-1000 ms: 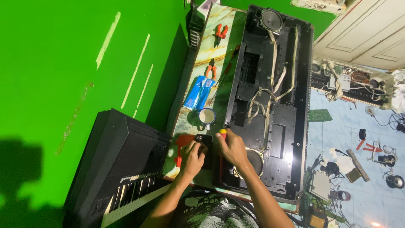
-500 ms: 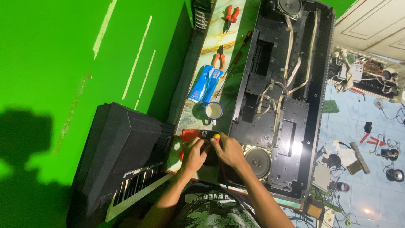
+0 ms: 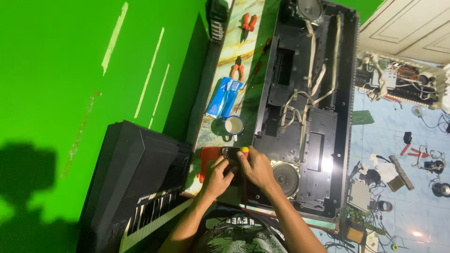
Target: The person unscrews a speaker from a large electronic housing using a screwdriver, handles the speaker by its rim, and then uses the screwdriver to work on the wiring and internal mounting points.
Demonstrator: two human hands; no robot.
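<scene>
Two hands meet at the near table edge. The right hand (image 3: 255, 169) is closed around a screwdriver (image 3: 244, 151) with a yellow-and-red handle; the left hand (image 3: 217, 177) pinches a small dark part (image 3: 230, 152) lying against a red tray (image 3: 209, 157). Just beyond stands a white cup (image 3: 233, 125), then a flat blue packet (image 3: 224, 97) lying lengthwise, and orange pliers (image 3: 237, 70). To the right sits the open black casing (image 3: 323, 140) with its round speaker (image 3: 286, 178). A keyboard (image 3: 140, 187) leans at left.
</scene>
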